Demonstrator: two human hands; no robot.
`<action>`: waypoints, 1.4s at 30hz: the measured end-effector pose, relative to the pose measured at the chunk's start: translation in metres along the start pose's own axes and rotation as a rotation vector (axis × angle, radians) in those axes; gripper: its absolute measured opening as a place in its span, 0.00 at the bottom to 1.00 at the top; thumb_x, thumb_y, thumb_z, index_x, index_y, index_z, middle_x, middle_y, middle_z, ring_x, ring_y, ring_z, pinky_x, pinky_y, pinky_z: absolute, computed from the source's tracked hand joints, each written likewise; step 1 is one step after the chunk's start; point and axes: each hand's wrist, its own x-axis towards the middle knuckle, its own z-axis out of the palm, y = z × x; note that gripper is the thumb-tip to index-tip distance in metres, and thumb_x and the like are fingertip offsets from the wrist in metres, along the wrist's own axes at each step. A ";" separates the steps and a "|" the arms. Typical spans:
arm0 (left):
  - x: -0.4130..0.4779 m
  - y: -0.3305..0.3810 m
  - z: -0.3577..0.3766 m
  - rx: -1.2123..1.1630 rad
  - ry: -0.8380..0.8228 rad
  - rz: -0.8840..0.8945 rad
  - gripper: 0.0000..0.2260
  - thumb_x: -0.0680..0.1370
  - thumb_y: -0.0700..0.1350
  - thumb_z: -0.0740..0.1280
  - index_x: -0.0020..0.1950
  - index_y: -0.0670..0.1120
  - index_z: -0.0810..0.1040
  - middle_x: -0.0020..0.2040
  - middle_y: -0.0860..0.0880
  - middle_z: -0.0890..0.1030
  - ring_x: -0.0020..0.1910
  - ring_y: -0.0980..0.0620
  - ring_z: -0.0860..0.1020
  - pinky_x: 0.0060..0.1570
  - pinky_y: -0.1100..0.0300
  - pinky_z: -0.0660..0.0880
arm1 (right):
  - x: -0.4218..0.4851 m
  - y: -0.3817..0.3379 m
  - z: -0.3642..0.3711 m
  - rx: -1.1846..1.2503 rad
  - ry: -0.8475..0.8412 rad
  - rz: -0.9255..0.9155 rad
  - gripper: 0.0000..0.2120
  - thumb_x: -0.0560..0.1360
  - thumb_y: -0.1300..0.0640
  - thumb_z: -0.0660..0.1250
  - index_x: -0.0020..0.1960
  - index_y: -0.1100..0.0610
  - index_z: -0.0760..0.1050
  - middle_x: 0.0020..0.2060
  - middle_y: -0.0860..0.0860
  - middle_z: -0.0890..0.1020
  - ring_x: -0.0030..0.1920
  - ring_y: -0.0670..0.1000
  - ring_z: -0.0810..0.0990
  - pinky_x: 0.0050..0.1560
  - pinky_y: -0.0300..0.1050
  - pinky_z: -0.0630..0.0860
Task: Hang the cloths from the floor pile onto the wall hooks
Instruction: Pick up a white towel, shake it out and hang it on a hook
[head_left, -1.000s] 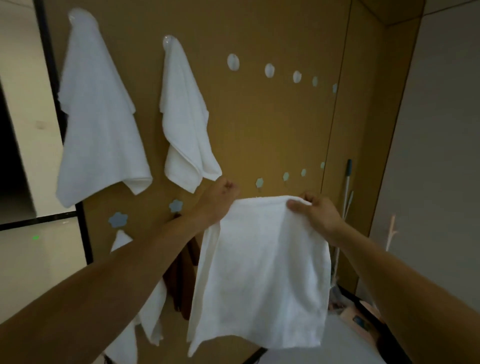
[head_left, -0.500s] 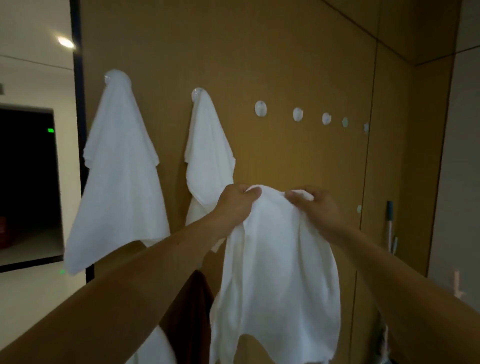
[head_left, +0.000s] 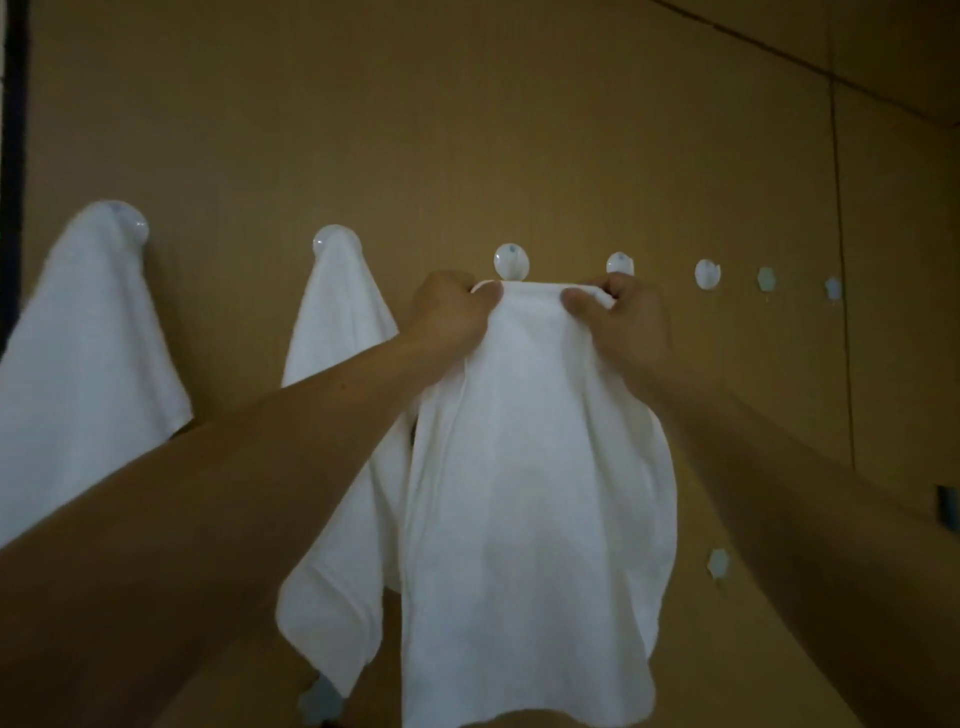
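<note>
We are about to seat the white cloth (head_left: 535, 493) on the third hook (head_left: 511, 261), the first bare one in the row on the brown wall (head_left: 467, 130). To do it well, we judge, the short span of hem between our hands should rise past the knob, go in toward the wall and come down behind it. That way the hook catches a thick fold rather than a thin edge that could slip. Neither hand should release until the weight sits on the hook.

The left hand (head_left: 449, 319) and the right hand (head_left: 631, 325) each have their fingers (head_left: 575, 300) clamped on the cloth's top edge, thumbs in front, fabric bunched between them. From that span the left hand is at nine o'clock, the right at three o'clock. The hook is just at twelve o'clock, near but apparently not yet under the fabric. The cloth's body hangs toward six o'clock between our forearms. A hung cloth (head_left: 343, 332) is at nine o'clock of the left hand; the fourth hook (head_left: 620, 262) sits just above the right knuckles.
</note>
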 end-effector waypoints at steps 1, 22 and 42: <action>0.013 -0.001 0.005 0.038 0.028 -0.002 0.15 0.78 0.50 0.64 0.31 0.48 0.72 0.31 0.52 0.73 0.32 0.52 0.71 0.33 0.59 0.66 | 0.015 0.005 0.003 -0.014 -0.004 -0.015 0.08 0.73 0.46 0.69 0.49 0.49 0.80 0.39 0.40 0.80 0.41 0.39 0.78 0.37 0.34 0.70; 0.109 -0.015 0.047 0.435 -0.008 -0.173 0.14 0.74 0.50 0.69 0.34 0.42 0.74 0.31 0.47 0.73 0.29 0.52 0.72 0.26 0.62 0.68 | 0.116 0.043 0.048 0.170 -0.296 0.224 0.15 0.70 0.51 0.74 0.45 0.63 0.78 0.41 0.56 0.81 0.44 0.55 0.82 0.44 0.47 0.76; 0.070 -0.003 0.062 0.535 -0.041 0.182 0.14 0.76 0.46 0.62 0.32 0.43 0.69 0.29 0.50 0.69 0.29 0.54 0.68 0.28 0.61 0.61 | 0.071 0.071 0.071 -0.034 -0.224 -0.339 0.10 0.78 0.51 0.56 0.42 0.53 0.72 0.42 0.51 0.76 0.41 0.46 0.74 0.35 0.39 0.65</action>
